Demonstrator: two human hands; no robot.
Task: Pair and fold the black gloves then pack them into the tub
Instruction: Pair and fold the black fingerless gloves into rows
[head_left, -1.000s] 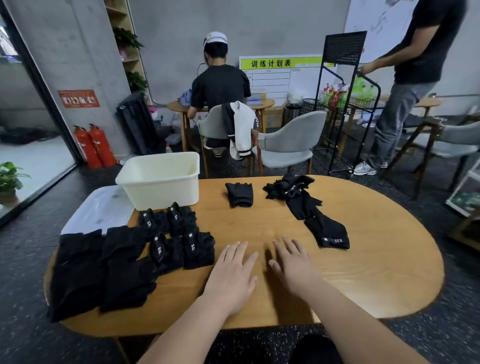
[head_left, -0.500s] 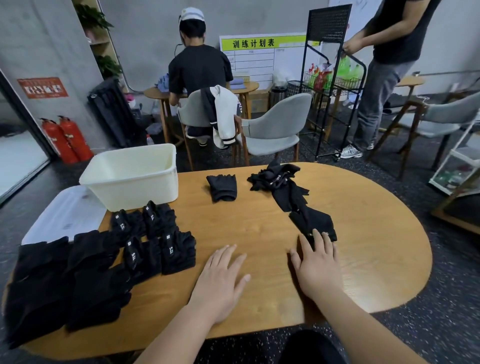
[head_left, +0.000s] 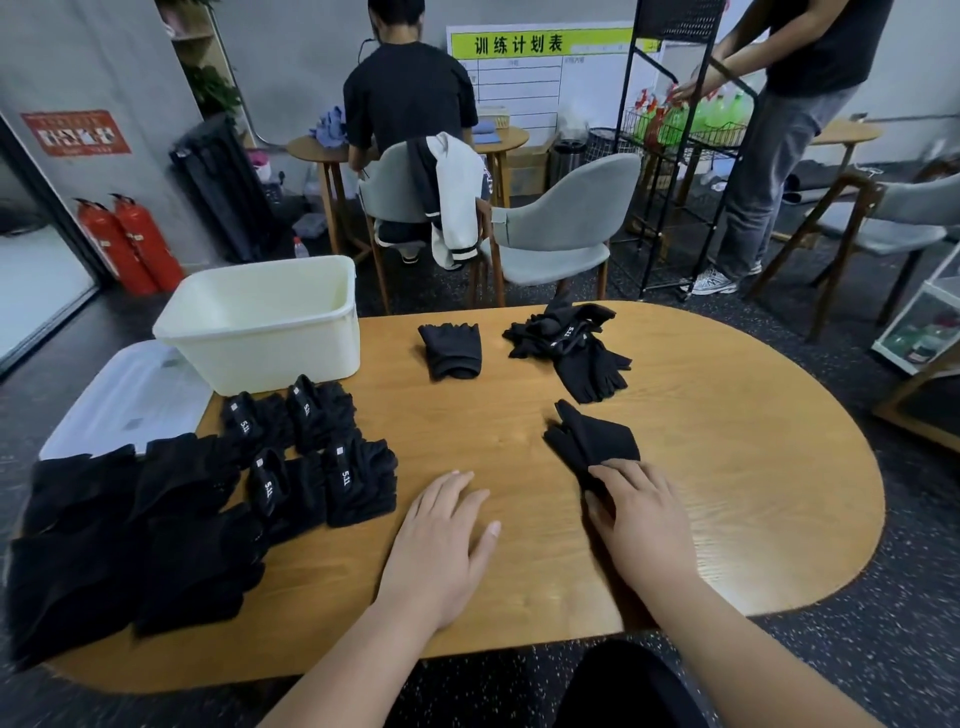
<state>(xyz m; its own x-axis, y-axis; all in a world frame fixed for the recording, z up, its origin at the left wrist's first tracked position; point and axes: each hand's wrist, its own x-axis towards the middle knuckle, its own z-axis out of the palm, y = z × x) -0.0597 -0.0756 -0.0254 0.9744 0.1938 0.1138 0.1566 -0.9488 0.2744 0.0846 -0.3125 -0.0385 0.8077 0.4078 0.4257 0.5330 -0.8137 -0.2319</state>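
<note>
My left hand lies flat and empty on the table, fingers straight. My right hand rests with straight fingers on the near end of a single black glove at 1 o'clock. More loose gloves sit farther out at 1, folded pairs at 9, the tub at 10.

Right of the tub, the right hand is covering the near end of one glove; nearer than the tub, the flat glove pile is blurring leftward.
</note>
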